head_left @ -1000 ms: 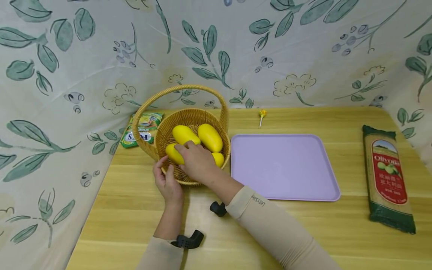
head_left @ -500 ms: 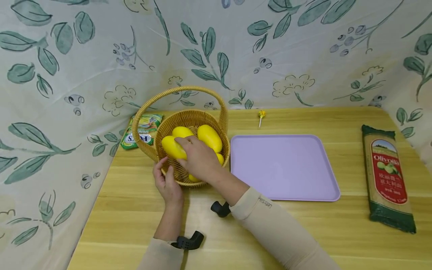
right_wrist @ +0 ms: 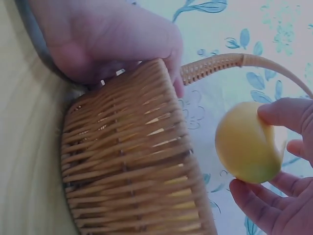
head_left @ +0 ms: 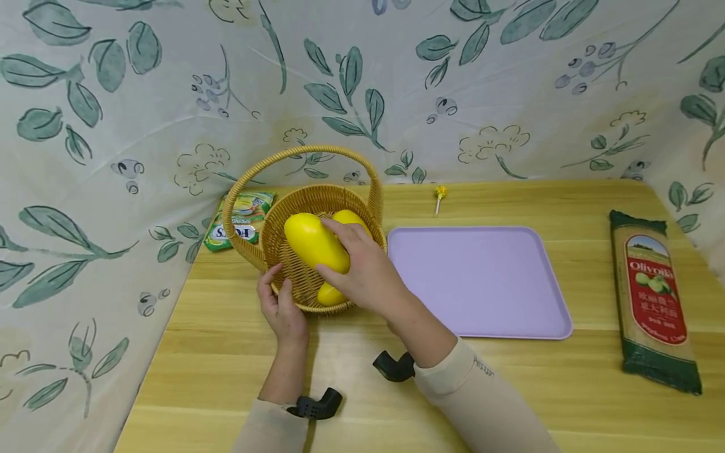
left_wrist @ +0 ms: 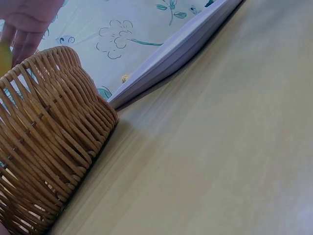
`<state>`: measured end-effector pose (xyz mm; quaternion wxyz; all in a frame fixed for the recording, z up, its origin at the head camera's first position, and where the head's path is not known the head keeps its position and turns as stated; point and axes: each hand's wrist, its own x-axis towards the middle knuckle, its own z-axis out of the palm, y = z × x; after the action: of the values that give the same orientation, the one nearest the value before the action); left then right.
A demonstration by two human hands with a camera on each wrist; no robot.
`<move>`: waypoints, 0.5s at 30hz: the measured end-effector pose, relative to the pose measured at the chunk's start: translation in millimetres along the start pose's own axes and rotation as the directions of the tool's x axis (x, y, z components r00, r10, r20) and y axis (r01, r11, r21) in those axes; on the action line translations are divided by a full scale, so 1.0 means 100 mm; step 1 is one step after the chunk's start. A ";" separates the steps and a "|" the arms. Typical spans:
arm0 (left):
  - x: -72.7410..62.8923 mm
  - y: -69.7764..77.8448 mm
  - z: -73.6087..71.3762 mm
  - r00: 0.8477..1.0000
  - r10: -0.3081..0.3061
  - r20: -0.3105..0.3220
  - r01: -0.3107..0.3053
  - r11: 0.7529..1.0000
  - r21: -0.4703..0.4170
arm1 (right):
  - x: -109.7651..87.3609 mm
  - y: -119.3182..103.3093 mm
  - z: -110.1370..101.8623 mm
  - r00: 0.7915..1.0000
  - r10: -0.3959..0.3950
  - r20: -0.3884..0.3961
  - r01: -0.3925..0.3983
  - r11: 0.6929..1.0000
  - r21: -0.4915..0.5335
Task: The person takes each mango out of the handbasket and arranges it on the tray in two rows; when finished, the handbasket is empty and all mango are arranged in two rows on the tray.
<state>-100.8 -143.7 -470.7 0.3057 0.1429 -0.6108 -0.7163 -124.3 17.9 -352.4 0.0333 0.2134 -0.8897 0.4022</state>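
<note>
My right hand (head_left: 370,270) holds a yellow mango (head_left: 314,242) between thumb and fingers, above the opening of a woven wicker basket (head_left: 303,194). From the right wrist view, this mango (right_wrist: 244,142) appears above the basket's rim, with the fingertips (right_wrist: 239,188) against its underside. More mangoes lie inside; one (head_left: 330,294) shows near the front rim and another (head_left: 348,218) behind my right hand, which partly covers them. My left hand (head_left: 283,311) grips the basket at its front left rim, with fingers over the edge.
A tall handle (head_left: 308,150) arches over the basket. Right of it lies a lilac tray (head_left: 476,283), with a yellow lollipop (head_left: 440,194) behind. A green packet (head_left: 240,214) lies behind the basket at left, and a pasta pack (head_left: 654,296) at far right. Patterned cloth (head_left: 396,82) hangs behind.
My right hand has picked a mango up from the basket's left side and moved it up and to the right. The left hand stays on the rim.
</note>
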 end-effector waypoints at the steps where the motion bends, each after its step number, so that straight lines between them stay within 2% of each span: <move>1: 0.00 0.00 0.00 1.000 0.001 0.001 -0.001 1.000 0.003 | -0.03 0.02 -0.02 1.000 -0.001 -0.001 0.001 1.000 0.012; 10: -0.01 0.00 -0.01 1.000 -0.005 -0.007 0.005 1.000 0.009 | -0.26 0.21 -0.30 0.999 -0.040 0.028 0.036 0.991 0.129; 15: 0.00 0.00 -0.01 1.000 0.002 -0.002 -0.002 1.000 0.022 | -0.33 0.32 -0.55 0.994 0.007 0.110 -0.026 0.984 0.174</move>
<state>-100.6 -144.2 -471.3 0.3057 0.1463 -0.6185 -0.7090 -113.1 88.0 -345.3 -0.0372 0.2295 -0.8533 0.4668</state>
